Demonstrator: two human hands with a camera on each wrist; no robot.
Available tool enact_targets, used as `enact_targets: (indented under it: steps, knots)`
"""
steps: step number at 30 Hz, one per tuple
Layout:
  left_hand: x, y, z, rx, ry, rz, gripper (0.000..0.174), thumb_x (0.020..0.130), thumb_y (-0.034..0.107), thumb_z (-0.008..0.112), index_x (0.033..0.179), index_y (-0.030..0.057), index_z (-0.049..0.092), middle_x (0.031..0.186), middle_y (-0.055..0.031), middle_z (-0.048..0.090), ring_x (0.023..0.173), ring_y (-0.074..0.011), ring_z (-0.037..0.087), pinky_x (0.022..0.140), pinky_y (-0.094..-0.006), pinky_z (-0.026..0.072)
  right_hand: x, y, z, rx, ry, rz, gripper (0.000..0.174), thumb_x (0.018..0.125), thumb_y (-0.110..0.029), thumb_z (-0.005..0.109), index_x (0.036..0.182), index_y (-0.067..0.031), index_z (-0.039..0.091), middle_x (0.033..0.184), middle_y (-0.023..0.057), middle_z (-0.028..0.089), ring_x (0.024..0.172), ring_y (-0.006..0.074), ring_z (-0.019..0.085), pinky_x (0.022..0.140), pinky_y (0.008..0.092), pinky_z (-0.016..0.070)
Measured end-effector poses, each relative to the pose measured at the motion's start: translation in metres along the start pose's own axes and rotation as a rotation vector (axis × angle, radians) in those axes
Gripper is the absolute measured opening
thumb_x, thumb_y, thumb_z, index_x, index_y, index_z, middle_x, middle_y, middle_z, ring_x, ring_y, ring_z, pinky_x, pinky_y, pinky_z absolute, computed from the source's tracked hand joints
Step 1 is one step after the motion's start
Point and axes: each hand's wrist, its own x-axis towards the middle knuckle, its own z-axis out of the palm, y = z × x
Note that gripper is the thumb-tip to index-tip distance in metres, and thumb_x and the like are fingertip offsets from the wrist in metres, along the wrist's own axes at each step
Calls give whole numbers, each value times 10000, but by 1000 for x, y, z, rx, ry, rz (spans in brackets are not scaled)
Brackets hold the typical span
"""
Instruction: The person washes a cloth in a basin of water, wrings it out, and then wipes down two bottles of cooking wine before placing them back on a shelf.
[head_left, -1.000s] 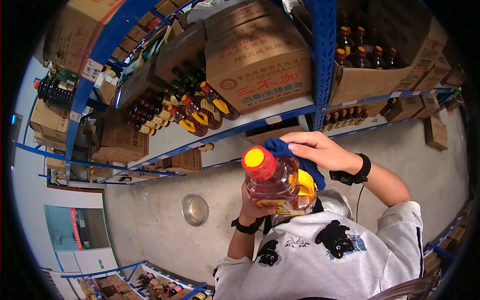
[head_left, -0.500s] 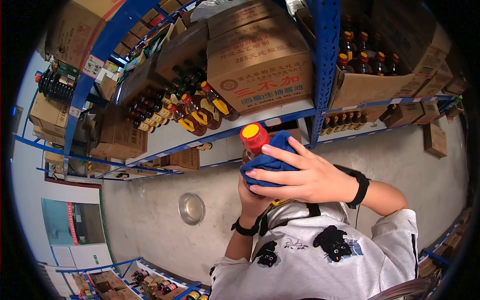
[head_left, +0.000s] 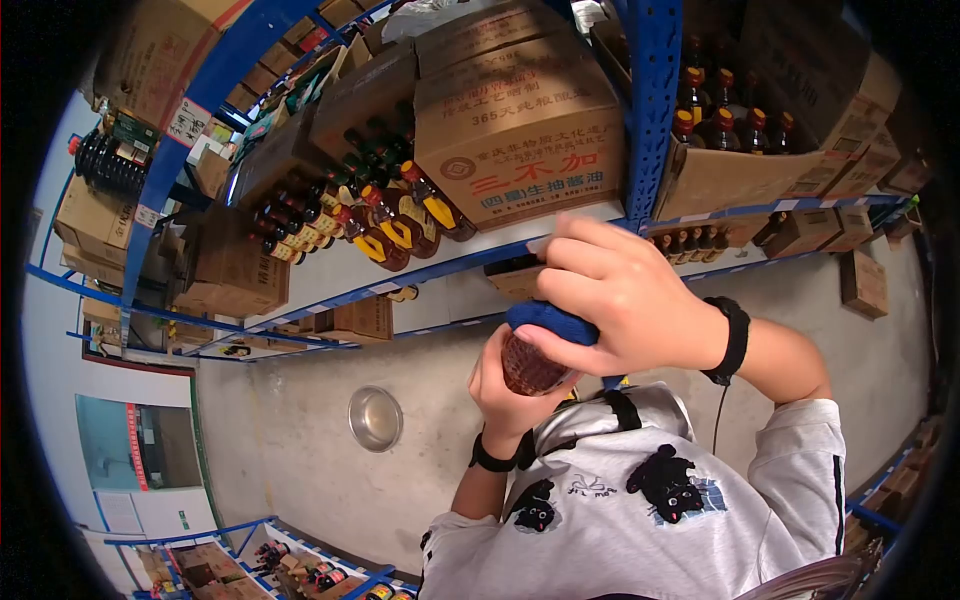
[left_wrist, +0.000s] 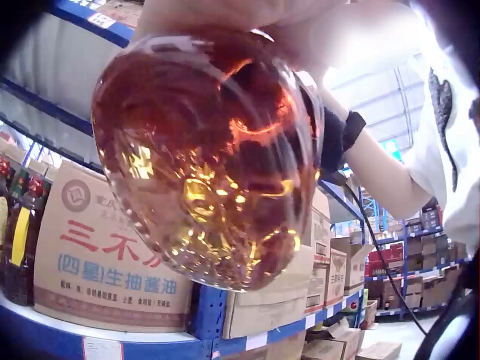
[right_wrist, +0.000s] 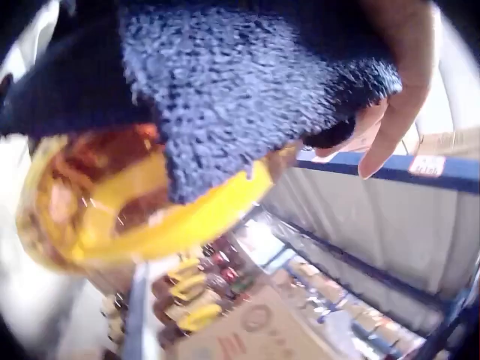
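In the head view a bottle of reddish-brown liquid (head_left: 530, 368) is tilted, its cap out of sight. My left hand (head_left: 508, 402) grips it from the left and below. With my right hand (head_left: 640, 312) I hold a blue cloth (head_left: 555, 323) against the bottle, thumb on the cloth and fingers bent above. The left wrist view shows the bottle's rounded, glossy body (left_wrist: 202, 165) up close under the left hand (left_wrist: 232, 16). From the right wrist, the fuzzy cloth (right_wrist: 225, 90) covers part of the bottle beside its yellow handle (right_wrist: 206, 221).
Beyond the hands stands a blue-framed shelf (head_left: 400, 288) with yellow-handled bottles (head_left: 415, 225) and a large carton (head_left: 520, 130). An open carton of bottles (head_left: 740, 175) is at the right. A metal bowl (head_left: 375, 418) sits on the floor.
The bottle has been turned, and its red and yellow cap has gone from view. My right hand went over the bottle's front with the cloth, then rose with its fingers bending.
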Motion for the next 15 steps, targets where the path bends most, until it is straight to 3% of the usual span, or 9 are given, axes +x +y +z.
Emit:
enact_targets:
  steps: [1, 4, 5, 7, 8, 9, 11, 12, 15]
  knots:
    - [0, 0, -1, -2, -17, -2, 738, 453, 270, 840, 1034, -24, 493, 859, -142, 593, 731, -260, 615, 664, -323, 495, -3, 0, -1, -1, -1, 0, 235, 670, -212, 657, 642, -32, 509, 674, 81, 517, 775, 259, 547, 646, 336, 464]
    - [-2, 1, -5, -33, -71, -45, 709, 446, 238, 837, 1033, 6, 514, 884, -133, 603, 767, -246, 619, 701, -320, 493, -8, 7, 9, 384, 120, 51, 165, 670, -137, 659, 644, -22, 544, 623, 91, 524, 544, 239, 533, 493, 286, 423]
    - [-2, 2, -6, -63, -87, -80, 704, 443, 234, 836, 1033, 14, 520, 893, -132, 606, 778, -243, 619, 709, -318, 492, -6, 7, 7, 560, 111, 149, 186, 743, -142, 614, 640, -2, 547, 608, 79, 557, 525, 189, 545, 492, 259, 419]
    - [-4, 0, -1, -135, -64, -67, 692, 466, 248, 838, 1027, -6, 521, 906, -130, 612, 797, -230, 621, 722, -312, 490, 1, 0, -1, 1092, 154, 635, 346, 828, -253, 570, 602, 8, 553, 577, 19, 563, 492, 94, 492, 469, 239, 383]
    - [-4, -1, 0, -141, -77, -87, 691, 471, 254, 838, 1026, -10, 520, 910, -131, 611, 800, -227, 620, 724, -309, 489, 2, 5, 5, 1199, 170, 711, 380, 867, -286, 513, 634, 4, 590, 616, -8, 579, 532, 62, 499, 493, 221, 409]
    - [-6, -3, 1, -148, -88, -108, 691, 476, 260, 838, 1025, -13, 519, 914, -131, 611, 802, -224, 620, 726, -306, 488, -1, 6, 1, 1452, 114, 853, 342, 843, -334, 534, 744, -13, 600, 627, 24, 576, 534, 111, 535, 507, 219, 436]
    - [-2, -2, 0, -151, -92, -52, 692, 476, 262, 837, 1026, -13, 519, 912, -131, 612, 803, -221, 620, 727, -303, 488, 5, 5, -2, 1718, 250, 1231, 370, 813, -393, 549, 886, -31, 571, 678, 37, 577, 551, 158, 564, 506, 250, 456]
    - [-1, -2, -2, -150, -99, 3, 694, 476, 264, 837, 1028, -13, 518, 911, -132, 612, 803, -219, 621, 728, -300, 487, 2, 14, 2, 1811, 303, 1267, 418, 791, -432, 554, 962, -50, 539, 738, 50, 573, 579, 190, 579, 533, 276, 471]
    - [-4, -6, -3, -153, -126, 0, 747, 493, 301, 820, 1073, -19, 475, 938, -111, 605, 830, -184, 606, 746, -296, 473, -6, 33, 10, 1676, 232, 1057, 398, 845, -438, 458, 949, -67, 554, 863, 61, 588, 725, 154, 579, 661, 266, 468]
